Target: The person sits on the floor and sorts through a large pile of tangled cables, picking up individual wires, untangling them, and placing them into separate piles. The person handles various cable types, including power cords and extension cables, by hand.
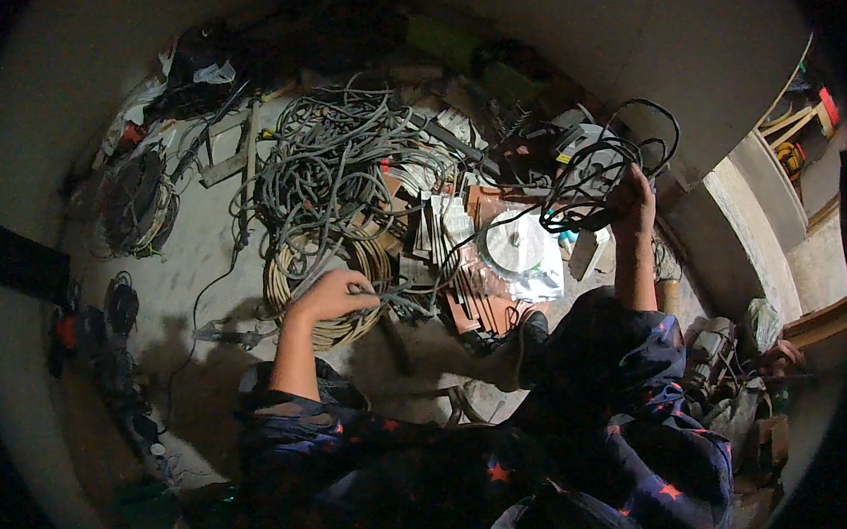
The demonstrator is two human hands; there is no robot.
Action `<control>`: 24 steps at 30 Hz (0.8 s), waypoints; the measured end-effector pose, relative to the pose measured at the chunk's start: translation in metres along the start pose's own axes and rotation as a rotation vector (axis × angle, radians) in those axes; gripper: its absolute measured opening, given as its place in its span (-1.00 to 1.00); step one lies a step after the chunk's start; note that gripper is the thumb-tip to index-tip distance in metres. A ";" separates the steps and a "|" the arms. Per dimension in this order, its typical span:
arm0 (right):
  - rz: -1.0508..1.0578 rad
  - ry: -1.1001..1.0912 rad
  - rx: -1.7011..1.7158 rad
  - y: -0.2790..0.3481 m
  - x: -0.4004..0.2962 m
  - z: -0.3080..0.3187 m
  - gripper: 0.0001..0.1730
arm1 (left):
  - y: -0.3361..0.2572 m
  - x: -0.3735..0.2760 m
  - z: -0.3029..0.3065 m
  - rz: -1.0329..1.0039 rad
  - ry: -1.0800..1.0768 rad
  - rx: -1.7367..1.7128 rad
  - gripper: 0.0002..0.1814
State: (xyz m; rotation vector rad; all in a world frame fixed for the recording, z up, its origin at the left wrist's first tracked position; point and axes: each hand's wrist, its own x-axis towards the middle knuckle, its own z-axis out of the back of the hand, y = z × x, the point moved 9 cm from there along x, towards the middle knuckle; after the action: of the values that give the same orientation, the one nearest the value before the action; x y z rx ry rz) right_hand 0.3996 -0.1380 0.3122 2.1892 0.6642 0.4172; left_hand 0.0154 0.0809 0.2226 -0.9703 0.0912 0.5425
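Loose loops of black cable [580,215] hang bunched in my right hand [634,201], raised on the right. A dark stretch of cable runs from these loops down to the left, towards my left hand [334,295]. Its fingers are pinched on a grey-green cable [396,295]. Just below that hand lies a coil of beige cable [348,334]. Beyond it spreads a big tangle of grey cable [330,161]. A round white disc [515,241] lies on clear plastic between my hands.
Thin reddish-brown pieces [481,308] are stacked by my dark shoe [534,327]. Another cable coil [162,208] and a wooden frame [249,155] stand at the left. Bags and clutter [721,370] line the right side, near a pale wall [680,52].
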 end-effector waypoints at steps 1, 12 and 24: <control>-0.015 0.005 0.010 -0.002 -0.003 -0.009 -0.67 | 0.005 0.001 -0.011 0.042 0.067 0.090 -0.70; -0.448 0.545 0.329 -0.041 -0.098 -0.148 -0.70 | -0.011 0.055 -0.047 -0.076 -0.232 -0.088 -0.10; 0.267 -0.002 0.349 0.063 -0.022 -0.004 -0.78 | 0.028 0.046 -0.043 0.053 -0.103 -0.620 -0.70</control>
State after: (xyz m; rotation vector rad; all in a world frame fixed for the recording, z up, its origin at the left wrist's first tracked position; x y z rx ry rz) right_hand 0.4002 -0.1832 0.3616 2.6244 0.4699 0.4632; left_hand 0.0493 0.0766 0.1623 -1.5429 -0.1544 0.6861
